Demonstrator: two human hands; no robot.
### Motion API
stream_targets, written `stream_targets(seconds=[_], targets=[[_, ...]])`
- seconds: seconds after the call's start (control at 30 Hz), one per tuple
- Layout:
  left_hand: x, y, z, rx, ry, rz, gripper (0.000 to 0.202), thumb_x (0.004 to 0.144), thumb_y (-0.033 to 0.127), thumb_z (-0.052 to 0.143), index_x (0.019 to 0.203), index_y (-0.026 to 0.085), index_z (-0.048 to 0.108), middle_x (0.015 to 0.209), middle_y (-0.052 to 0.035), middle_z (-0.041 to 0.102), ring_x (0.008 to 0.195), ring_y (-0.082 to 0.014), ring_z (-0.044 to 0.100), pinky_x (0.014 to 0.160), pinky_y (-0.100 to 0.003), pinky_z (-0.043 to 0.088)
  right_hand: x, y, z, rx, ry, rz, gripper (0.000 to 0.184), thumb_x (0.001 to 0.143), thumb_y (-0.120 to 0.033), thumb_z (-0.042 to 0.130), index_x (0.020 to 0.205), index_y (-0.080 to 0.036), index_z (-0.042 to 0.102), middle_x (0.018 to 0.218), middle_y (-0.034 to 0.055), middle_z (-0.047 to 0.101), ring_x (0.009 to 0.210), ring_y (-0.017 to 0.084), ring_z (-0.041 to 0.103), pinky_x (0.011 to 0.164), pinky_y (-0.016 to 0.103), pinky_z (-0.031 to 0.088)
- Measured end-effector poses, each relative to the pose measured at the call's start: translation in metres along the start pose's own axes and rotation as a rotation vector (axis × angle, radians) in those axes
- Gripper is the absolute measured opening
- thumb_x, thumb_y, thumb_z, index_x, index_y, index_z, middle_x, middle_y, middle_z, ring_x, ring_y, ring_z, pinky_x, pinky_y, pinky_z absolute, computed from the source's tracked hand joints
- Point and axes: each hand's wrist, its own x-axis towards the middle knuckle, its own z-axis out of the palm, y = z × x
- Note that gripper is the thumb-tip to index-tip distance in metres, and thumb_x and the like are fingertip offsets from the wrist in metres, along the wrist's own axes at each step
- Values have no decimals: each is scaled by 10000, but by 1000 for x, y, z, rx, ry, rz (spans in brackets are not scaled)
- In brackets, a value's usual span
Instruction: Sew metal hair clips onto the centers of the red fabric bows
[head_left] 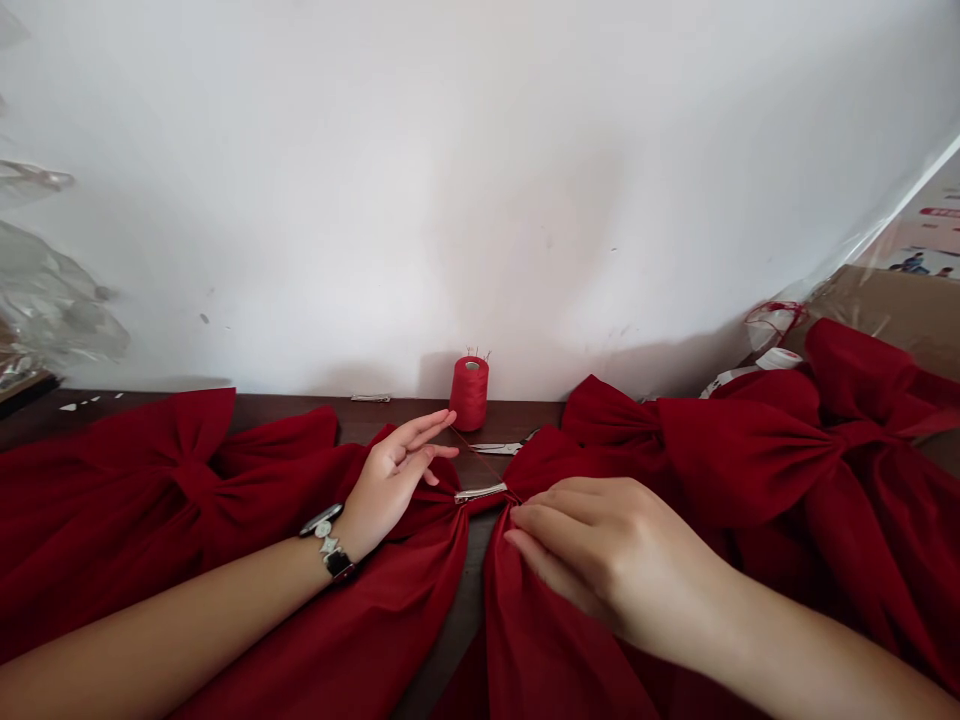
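Note:
A red fabric bow lies in front of me with its gathered centre uppermost. Across that centre sits a silver metal hair clip. A thin red thread runs slantwise from the fingertips of my left hand past the clip's right end to my right hand. The left fingers are stretched out and apart, just left of the clip and above the cloth. At the bow's right half, my right hand is closed in a pinch where the thread ends; its palm side is hidden.
Behind the clip stands a red thread spool with several needles on top. Scissors lie nearby, partly under cloth. Another clip rests by the wall. More red bows spread left and right. A cardboard box is at right, plastic wrap at left.

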Motion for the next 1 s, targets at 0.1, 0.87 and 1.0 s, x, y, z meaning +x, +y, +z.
stream_targets(seconds=[0.1, 0.87, 1.0], targets=[[1, -1, 0, 0, -4, 7, 421, 899, 307, 515, 1294, 165, 529, 1442, -159, 513, 1031, -247, 689, 601, -251, 536, -7, -15, -6, 7, -62, -23, 348, 954, -143, 450, 650, -170, 616, 540, 42, 576, 471, 140, 489, 471, 296, 316], [-27, 7, 5, 670, -271, 651, 606, 917, 92, 377, 1478, 301, 279, 903, -14, 703, 730, -148, 638, 697, -251, 503, 18, 30, 57, 1606, -38, 620, 341, 825, -417, 701, 993, -145, 581, 777, 34, 716, 844, 165, 691, 933, 364, 475], [-27, 7, 4, 642, -321, 659, 612, 923, 89, 361, 1482, 320, 267, 964, -15, 705, 797, -155, 630, 758, -263, 504, 18, 32, 60, 1661, -100, 637, 335, 785, -427, 737, 898, -127, 637, 656, 5, 680, 701, 133, 664, 835, 314, 490]])
